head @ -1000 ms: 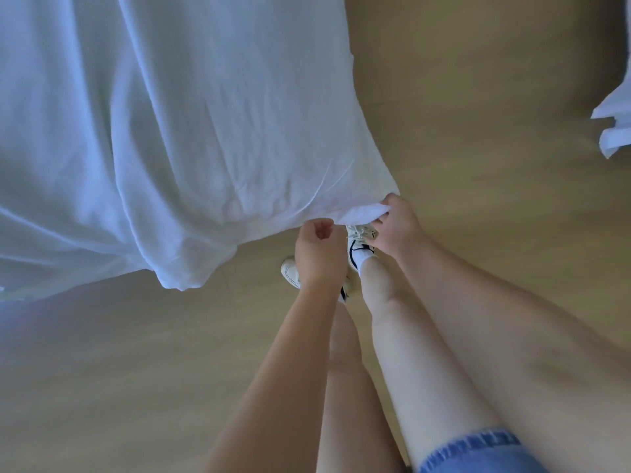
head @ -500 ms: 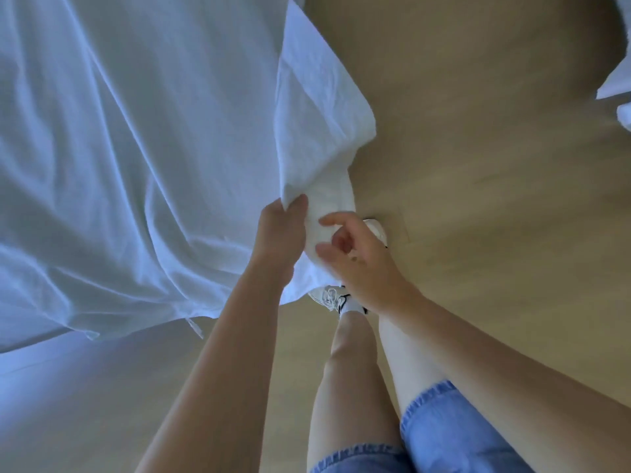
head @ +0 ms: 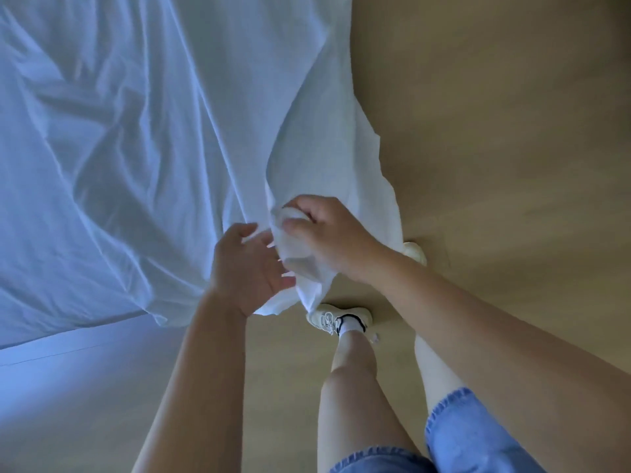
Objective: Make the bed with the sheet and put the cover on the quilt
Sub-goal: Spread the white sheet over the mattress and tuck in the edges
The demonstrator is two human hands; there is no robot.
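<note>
I'm bunching a corner of the sheet [head: 143,138], draped off the near corner of the bed [head: 51,370], in my right hand [head: 329,238], grip clamped on it. My left hand [head: 251,268] is hovering beside it, fingers apart. I'm aiming to pull taut before tucking.

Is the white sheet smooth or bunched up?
Bunched at this corner: the right hand grips a wad of the sheet, and creases run across it.
</note>
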